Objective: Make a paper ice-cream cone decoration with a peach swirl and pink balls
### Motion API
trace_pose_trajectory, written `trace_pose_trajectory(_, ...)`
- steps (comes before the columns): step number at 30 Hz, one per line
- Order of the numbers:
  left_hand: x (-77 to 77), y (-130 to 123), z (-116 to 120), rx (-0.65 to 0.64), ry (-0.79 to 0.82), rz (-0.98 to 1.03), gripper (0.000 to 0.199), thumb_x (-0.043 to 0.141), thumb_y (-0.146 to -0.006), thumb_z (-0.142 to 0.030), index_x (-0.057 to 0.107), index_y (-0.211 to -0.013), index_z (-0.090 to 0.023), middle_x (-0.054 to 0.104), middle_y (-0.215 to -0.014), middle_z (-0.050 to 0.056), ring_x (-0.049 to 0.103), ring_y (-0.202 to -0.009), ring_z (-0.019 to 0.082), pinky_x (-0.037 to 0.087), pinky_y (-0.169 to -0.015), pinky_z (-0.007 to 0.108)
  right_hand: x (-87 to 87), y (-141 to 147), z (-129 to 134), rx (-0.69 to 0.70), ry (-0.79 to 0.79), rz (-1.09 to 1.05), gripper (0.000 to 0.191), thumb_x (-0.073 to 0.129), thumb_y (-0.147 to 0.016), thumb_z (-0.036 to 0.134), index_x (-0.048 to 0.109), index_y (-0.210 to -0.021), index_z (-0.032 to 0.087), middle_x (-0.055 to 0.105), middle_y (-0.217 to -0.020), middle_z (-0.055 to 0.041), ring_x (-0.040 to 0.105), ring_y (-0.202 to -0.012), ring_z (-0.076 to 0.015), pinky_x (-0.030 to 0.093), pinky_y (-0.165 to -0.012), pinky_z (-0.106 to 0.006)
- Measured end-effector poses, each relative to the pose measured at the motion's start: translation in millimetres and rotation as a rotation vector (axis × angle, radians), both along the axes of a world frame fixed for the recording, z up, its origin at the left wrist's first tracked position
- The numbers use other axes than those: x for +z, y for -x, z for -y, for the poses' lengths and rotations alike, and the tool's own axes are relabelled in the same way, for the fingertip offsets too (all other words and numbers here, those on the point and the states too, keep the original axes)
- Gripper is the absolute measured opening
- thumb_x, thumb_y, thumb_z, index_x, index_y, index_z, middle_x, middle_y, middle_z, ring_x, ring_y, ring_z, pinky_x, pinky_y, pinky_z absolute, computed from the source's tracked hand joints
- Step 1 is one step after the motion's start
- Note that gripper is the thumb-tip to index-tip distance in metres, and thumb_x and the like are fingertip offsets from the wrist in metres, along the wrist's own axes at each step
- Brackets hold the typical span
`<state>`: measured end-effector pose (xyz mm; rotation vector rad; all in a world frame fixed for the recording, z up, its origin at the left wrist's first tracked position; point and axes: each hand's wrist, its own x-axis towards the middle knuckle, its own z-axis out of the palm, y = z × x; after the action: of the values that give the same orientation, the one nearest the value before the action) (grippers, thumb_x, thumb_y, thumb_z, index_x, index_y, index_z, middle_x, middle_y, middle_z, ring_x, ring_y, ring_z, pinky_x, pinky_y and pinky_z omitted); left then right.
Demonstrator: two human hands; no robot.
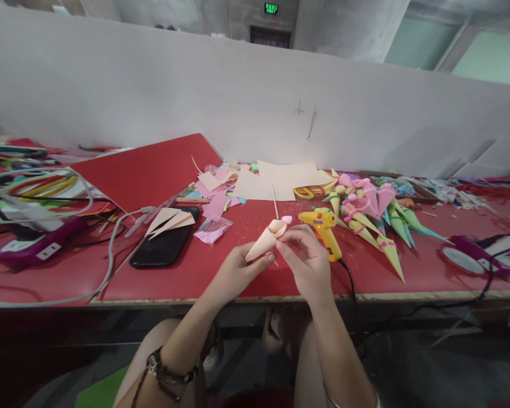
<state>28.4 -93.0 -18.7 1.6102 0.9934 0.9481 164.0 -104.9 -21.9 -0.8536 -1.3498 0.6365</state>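
Observation:
A pale peach paper cone (262,242) is held tilted above the front of the red table, its open end up and to the right. My left hand (240,269) is closed around its lower part, thumb along the near side. At the rim, my right hand (308,260) pinches the paper edge between thumb and fingers. Just beyond the rim lies a small pink piece (287,219), and a thin wooden stick (275,201) points away behind the cone. Close to my right hand is a yellow hot glue gun (325,229).
Finished-looking coloured paper cones (374,207) are heaped at right. A black phone (164,241) with peach paper pieces on it lies left. Behind are peach sheets (267,181), yellow scissors (308,191) and a red board (148,170). Purple power strips (38,249) and cables flank both sides.

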Motion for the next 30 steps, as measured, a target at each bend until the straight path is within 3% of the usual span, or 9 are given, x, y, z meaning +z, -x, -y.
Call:
trace_pose_trajectory(10,3.1,5,1,-0.019,0.042,0.046,0.025,0.057,-0.070,-0.038,0.056,-0.064,-0.014,0.045,-0.058,-0.003,0.038,-0.055,0.009,0.029,-0.053,0.020,-1.2,0,0,0.066,-0.026,-0.020,0.006,0.058,-0.074,0.019,0.061,-0.079,0.021,0.051,-0.083,-0.0013,0.052,-0.079,-0.0138,0.045,-0.069,-0.027)
trace_pose_trajectory(15,-5.4,-2,1,0.035,0.183,0.234,0.034,0.056,-0.069,-0.048,0.051,-0.063,-0.015,0.029,-0.047,-0.008,0.022,-0.044,0.006,0.016,-0.044,0.020,-1.4,3,2,-0.075,-0.083,-0.079,0.014,0.051,-0.079,0.018,0.059,-0.089,0.023,0.052,-0.087,-0.0017,0.052,-0.076,-0.0120,0.045,-0.067,-0.025)
trace_pose_trajectory(21,-8.4,-11,0,0.198,0.268,0.488,0.039,0.061,-0.065,-0.049,0.040,-0.057,-0.017,0.022,-0.045,-0.010,0.017,-0.042,0.005,0.014,-0.042,0.020,-0.3,10,5,-0.120,-0.069,0.131,0.008,0.059,-0.075,0.019,0.061,-0.082,0.020,0.055,-0.079,-0.0008,0.052,-0.066,-0.0113,0.046,-0.064,-0.026)
trace_pose_trajectory(30,-9.2,-13,1,0.175,0.298,0.523,0.043,0.063,-0.064,-0.048,0.036,-0.055,-0.017,0.021,-0.045,-0.010,0.017,-0.043,0.004,0.014,-0.042,0.020,-3.8,21,7,-0.217,-0.138,0.266,0.014,0.053,-0.080,0.017,0.063,-0.087,0.022,0.063,-0.079,-0.0036,0.059,-0.075,-0.0151,0.049,-0.071,-0.030)
